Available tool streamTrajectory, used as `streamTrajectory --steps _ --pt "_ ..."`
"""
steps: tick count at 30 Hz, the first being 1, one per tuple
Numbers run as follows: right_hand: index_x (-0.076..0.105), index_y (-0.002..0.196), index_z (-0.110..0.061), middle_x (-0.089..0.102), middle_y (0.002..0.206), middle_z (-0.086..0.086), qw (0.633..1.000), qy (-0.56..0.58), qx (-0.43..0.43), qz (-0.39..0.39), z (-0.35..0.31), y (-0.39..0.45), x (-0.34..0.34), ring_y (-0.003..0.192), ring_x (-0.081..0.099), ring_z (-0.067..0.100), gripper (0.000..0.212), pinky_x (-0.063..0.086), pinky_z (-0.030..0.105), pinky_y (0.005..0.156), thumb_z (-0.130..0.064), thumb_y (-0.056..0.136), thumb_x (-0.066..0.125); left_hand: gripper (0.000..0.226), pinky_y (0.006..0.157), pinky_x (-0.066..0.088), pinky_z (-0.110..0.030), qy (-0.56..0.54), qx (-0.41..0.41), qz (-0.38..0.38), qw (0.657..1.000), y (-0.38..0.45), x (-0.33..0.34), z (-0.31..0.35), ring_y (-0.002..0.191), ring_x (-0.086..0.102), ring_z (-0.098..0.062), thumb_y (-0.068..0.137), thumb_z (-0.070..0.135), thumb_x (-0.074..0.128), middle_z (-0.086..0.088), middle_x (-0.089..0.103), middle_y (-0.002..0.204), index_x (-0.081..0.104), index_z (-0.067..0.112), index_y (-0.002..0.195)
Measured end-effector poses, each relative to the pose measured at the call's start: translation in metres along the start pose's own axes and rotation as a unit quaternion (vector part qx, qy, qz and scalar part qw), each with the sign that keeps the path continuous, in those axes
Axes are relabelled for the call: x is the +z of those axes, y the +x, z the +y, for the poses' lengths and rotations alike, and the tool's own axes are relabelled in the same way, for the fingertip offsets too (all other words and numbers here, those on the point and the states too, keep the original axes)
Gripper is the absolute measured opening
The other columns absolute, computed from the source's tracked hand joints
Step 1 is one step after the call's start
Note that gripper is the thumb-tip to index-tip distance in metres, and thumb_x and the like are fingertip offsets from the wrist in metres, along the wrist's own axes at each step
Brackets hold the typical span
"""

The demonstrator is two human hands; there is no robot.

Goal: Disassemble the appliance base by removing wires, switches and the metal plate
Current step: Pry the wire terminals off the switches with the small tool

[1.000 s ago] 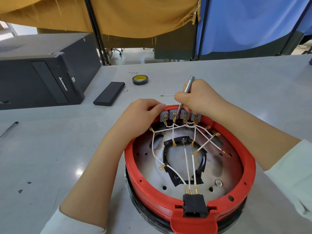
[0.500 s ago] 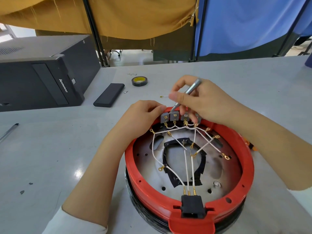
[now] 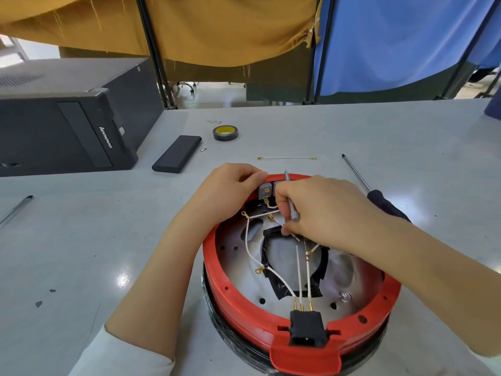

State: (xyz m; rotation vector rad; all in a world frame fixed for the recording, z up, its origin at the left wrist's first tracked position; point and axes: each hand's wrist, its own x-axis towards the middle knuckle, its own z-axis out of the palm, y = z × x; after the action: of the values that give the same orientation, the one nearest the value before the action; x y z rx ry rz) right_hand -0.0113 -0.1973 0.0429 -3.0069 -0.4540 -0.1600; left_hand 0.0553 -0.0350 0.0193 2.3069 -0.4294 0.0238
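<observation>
The red appliance base (image 3: 238, 310) lies on the table with a shiny metal plate (image 3: 344, 270) inside it. White wires (image 3: 250, 249) with gold terminals run from grey switches (image 3: 265, 189) at the far rim to a black power socket (image 3: 305, 325) at the near rim. My left hand (image 3: 230, 188) grips the far rim beside the switches. My right hand (image 3: 317, 210) holds a thin silver screwdriver (image 3: 291, 204) upright, tip upward, while its fingers reach down among the wires below the switches. Some switches are hidden behind this hand.
A loose white wire (image 3: 286, 158) lies beyond the base. A long screwdriver with a dark handle (image 3: 357, 173) lies to the right. A roll of black tape (image 3: 225, 132), a black flat case (image 3: 177, 154), a small screw (image 3: 204, 149), a black computer tower (image 3: 62, 118) and a pen (image 3: 15, 210) are further left.
My right hand has swung the silver screwdriver from pointing down at the switches to tip upward and dropped its fingers onto the wires. A long screwdriver and a loose wire have come into view.
</observation>
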Motion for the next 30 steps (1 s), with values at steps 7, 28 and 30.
streamTrajectory --steps 7,28,30 --pt "0.032 0.066 -0.036 0.046 0.067 -0.011 1.0 0.004 -0.017 0.007 -0.002 0.001 0.005 0.061 0.039 0.002 0.036 0.028 0.023 0.049 -0.024 0.08 0.064 0.026 0.065 0.043 -0.023 -0.003 0.0 0.0 1.0 0.0 0.0 0.0 0.073 0.057 -0.007 0.094 0.042 0.048 0.008 0.067 0.081 0.07 0.029 0.097" --pt "0.04 0.08 -0.016 0.066 0.083 0.008 0.822 0.559 0.1 0.05 0.057 0.073 -0.019 0.065 0.067 0.017 0.032 0.055 0.028 0.052 0.001 0.08 0.068 0.023 0.063 0.038 -0.018 -0.012 -0.015 -0.01 1.0 0.0 0.001 0.0 0.064 0.052 0.005 0.094 0.042 0.048 0.019 0.064 0.079 0.069 0.035 0.099" --pt "0.043 0.081 -0.018 0.064 0.089 0.012 0.883 0.45 0.128 0.034 0.073 0.097 -0.006 0.068 0.063 0.017 0.029 0.053 0.026 0.05 0.001 0.08 0.065 0.022 0.063 0.037 -0.016 -0.015 -0.017 -0.012 1.0 -0.001 0.001 -0.001 0.06 0.051 0.01 0.093 0.043 0.048 0.023 0.062 0.078 0.068 0.036 0.099"
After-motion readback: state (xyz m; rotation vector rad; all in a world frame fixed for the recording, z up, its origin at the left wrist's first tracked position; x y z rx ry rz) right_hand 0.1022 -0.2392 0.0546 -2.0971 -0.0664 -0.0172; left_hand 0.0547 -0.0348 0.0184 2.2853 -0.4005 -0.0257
